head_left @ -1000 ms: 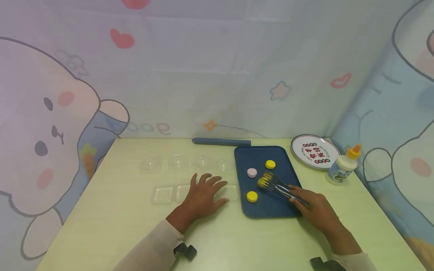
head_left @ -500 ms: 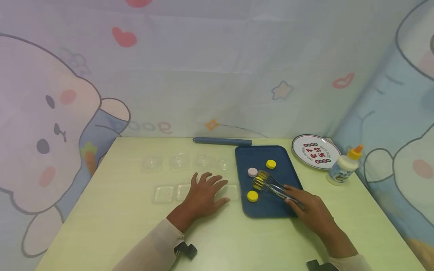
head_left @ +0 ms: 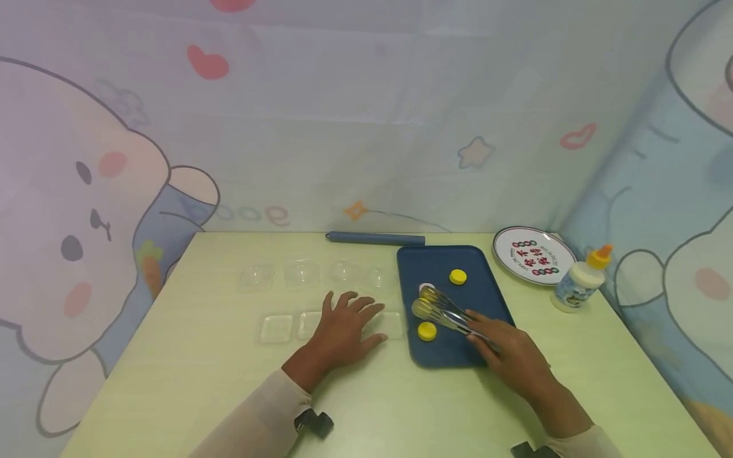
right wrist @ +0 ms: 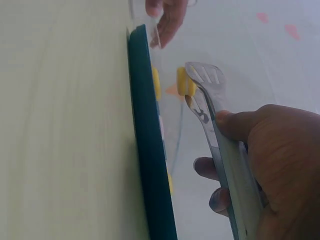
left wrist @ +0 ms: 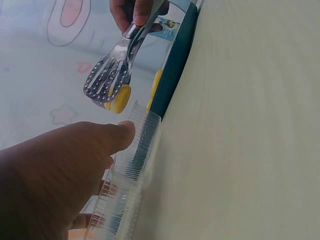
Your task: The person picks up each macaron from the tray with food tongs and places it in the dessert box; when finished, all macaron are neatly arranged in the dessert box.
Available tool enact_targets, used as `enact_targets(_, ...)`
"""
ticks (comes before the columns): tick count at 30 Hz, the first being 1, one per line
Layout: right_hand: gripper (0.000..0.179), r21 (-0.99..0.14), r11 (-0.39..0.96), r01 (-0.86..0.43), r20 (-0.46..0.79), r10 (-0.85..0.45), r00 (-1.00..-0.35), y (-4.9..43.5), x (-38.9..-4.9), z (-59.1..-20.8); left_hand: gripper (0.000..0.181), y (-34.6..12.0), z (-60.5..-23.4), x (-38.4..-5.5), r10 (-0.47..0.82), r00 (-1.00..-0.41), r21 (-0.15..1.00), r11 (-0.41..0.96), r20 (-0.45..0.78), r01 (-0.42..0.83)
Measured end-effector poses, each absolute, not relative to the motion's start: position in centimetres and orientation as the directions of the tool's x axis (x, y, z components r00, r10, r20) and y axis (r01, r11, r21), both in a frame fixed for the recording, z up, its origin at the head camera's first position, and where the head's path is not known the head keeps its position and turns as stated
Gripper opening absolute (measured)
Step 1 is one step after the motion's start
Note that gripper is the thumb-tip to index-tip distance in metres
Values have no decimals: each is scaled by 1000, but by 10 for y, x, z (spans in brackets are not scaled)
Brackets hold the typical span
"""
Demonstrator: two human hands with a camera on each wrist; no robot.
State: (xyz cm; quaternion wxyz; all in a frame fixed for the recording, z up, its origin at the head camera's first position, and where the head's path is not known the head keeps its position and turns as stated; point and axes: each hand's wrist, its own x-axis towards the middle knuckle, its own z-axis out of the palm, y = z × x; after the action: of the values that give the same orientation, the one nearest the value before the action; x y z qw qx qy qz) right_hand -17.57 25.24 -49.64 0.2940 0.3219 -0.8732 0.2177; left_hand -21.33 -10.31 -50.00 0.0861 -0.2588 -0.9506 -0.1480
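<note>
My right hand point(head_left: 512, 356) holds a pair of metal serving tongs point(head_left: 455, 318), thumb on one arm and fingers on the other. Between the slotted tips a yellow macaron point(right wrist: 181, 81) is pinched, raised above the blue tray point(head_left: 472, 261) near its left side. On that tray lie two more yellow macarons, one towards the back point(head_left: 457, 277) and one at the front left, plus a pale pink macaron point(head_left: 425, 287) partly behind the tongs. My left hand point(head_left: 342, 334) spreads its fingers over a row of clear plastic containers point(head_left: 392, 325), with its thumb point(left wrist: 122, 136) right at a ribbed wall.
Behind my left hand stand several clear domed lids point(head_left: 302, 272). A blue-grey stick-like bar point(head_left: 375, 238) lies along the back edge. To the right are a printed white plate point(head_left: 532, 256) and a bottle point(head_left: 577, 283) with a yellow cap. A patterned cloth wall closes the back and sides.
My right hand has moved left with the tongs, carrying the yellow macaron from the middle of the tray towards its left edge. The left hand has stayed in place.
</note>
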Motion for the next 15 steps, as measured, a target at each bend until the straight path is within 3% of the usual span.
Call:
enact_targets(3,47,-178,684,-707,649,-458,-607,245,-178,-495,58,-103,-501,-213,464,-851,236,823,246,517)
enact_targets(7,29,-162,664,-730,649,-486,-586,234,-182,-494,59,-103,-501,-214,459,-853,229,828,247,511)
enact_targets(12,59,-134,652,-746,663,-501,-557,223,-185,-491,61,-103,-502,-215,457,-854,231,828,251,511)
enact_targets(15,56,-115,656,-746,662,-509,-550,217,-186,-490,62,-102,-502,-216,460,-847,216,828,266,517)
